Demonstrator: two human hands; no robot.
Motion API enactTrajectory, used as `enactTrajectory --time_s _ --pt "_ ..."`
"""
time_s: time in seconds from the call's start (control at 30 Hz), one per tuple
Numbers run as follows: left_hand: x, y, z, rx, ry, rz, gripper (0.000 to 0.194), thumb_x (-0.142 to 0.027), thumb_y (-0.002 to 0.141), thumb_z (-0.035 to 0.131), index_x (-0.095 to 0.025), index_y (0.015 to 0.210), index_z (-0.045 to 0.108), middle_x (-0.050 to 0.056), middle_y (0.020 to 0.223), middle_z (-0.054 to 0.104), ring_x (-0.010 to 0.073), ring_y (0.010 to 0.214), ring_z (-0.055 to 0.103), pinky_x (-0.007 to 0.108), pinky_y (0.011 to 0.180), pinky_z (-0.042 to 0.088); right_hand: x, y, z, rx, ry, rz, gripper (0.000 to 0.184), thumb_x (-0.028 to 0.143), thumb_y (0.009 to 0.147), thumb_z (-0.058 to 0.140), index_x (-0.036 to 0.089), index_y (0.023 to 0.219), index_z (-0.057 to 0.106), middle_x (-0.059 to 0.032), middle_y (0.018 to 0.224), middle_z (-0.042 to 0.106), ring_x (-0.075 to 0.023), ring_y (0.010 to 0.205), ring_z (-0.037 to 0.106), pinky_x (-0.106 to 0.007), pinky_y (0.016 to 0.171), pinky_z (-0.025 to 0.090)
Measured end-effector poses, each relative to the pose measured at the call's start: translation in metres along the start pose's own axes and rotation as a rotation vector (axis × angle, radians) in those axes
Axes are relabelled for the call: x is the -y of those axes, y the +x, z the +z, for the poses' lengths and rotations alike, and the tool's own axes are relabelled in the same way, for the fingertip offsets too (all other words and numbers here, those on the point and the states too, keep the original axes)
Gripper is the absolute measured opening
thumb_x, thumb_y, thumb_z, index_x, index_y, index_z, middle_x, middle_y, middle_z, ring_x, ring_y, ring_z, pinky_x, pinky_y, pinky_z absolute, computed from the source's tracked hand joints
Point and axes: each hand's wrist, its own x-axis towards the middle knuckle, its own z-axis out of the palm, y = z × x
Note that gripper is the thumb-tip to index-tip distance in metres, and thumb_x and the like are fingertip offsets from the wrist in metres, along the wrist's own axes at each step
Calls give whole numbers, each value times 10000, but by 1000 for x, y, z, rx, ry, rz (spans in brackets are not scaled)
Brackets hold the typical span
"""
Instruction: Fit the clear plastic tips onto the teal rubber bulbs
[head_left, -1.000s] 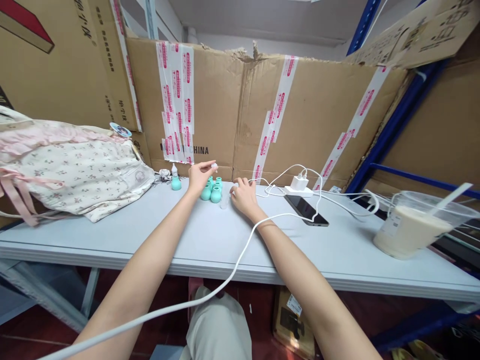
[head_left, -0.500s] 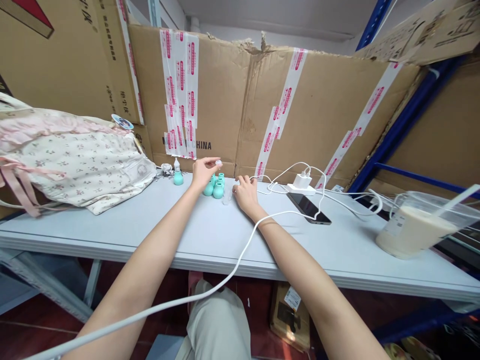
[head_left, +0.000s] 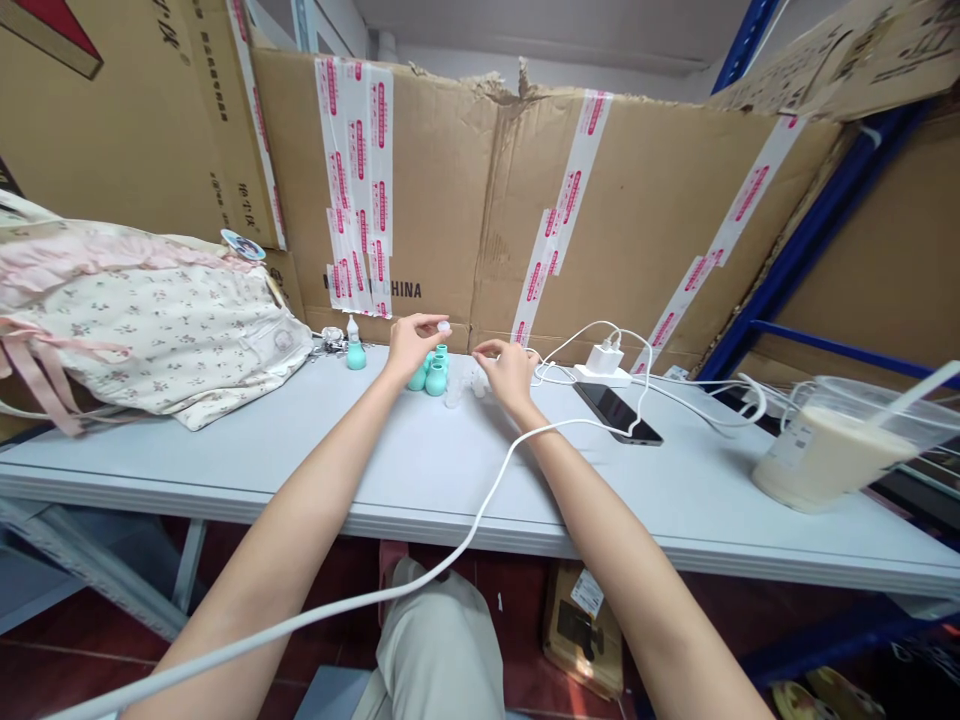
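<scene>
My left hand (head_left: 414, 345) hovers above a cluster of small teal bottles (head_left: 430, 375) near the back of the white table (head_left: 420, 470), pinching a tiny white cap (head_left: 443, 326) between thumb and fingertips. My right hand (head_left: 510, 372) is lifted just off the table to the right of the cluster, fingers curled in a pinch over small clear pieces (head_left: 465, 385); what it grips is too small to name. One more teal bottle with a white nozzle (head_left: 355, 347) stands alone to the left.
A floral bag (head_left: 142, 320) lies at the left. A phone (head_left: 616, 412), a white charger (head_left: 603, 362) and cables sit right of the hands; one cable (head_left: 420, 580) crosses my right wrist. A lidded drink cup with straw (head_left: 832, 445) stands at the far right. Taped cardboard (head_left: 480, 200) walls the back.
My right hand has risen off the table and closed into a pinch near the clear pieces. The left hand with the cap has shifted slightly right.
</scene>
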Motion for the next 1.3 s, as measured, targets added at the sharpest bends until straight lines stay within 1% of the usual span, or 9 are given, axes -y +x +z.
enactTrajectory --time_s 0.17,0.27,0.5,0.63,0.83,0.97,1.03,1.13,1.3 --pt "-12 -8 10 117 165 214 284 -290 681 736 -207 953 727 28 794 698 153 701 563 279 673 441 0 13 -9 -102 632 21 268 385 753 622 185 903 720 -54 901 725 -172 817 612 -308 795 439" --pt "-16 -13 16 161 211 309 223 -293 704 728 -205 909 724 21 762 691 156 700 543 281 660 426 -1 13 -6 -48 826 21 267 403 686 684 176 818 732 -59 858 727 -179 822 622 -307 780 463" --pt "-20 -16 17 100 237 401 163 -300 769 668 -187 878 712 29 772 689 156 691 518 279 634 411 0 9 3 -18 930 151 300 413 583 763 184 774 728 -52 889 727 -175 810 633 -325 795 495" --pt "-21 -17 15 80 277 431 174 -315 801 632 -191 894 712 31 782 688 166 717 522 290 654 418 2 8 -2 102 1079 209 284 344 550 792 177 766 715 -37 834 728 -170 822 650 -330 849 491" --pt "-24 -20 14 76 345 483 209 -332 852 567 -190 924 703 52 874 695 193 837 547 321 729 444 3 7 -3 129 1131 225 238 317 572 787 175 740 696 -27 791 720 -165 825 654 -329 878 474" --pt "-26 -22 15 49 387 583 228 -327 873 540 -186 962 695 57 889 687 193 850 542 322 733 451 3 4 -3 112 1194 345 235 289 607 776 209 805 679 -9 914 717 -154 909 649 -317 883 470" --pt "-26 -23 15 22 385 632 231 -324 878 534 -184 975 690 57 894 684 188 848 541 321 739 453 3 3 -4 194 1280 404 244 278 647 762 236 870 675 6 952 712 -140 932 648 -320 895 470" --pt "-27 -24 16 -21 374 691 225 -313 887 523 -191 980 688 53 890 680 178 834 536 321 743 453 2 3 -6 364 1397 421 164 255 708 731 222 861 686 11 821 718 -123 870 663 -331 930 469" --pt "-30 -28 19 -53 333 758 218 -282 900 501 -223 986 693 48 867 671 171 819 519 319 735 451 -3 9 -13 495 1465 467 72 147 811 623 177 797 687 3 704 710 -127 827 678 -350 988 458"
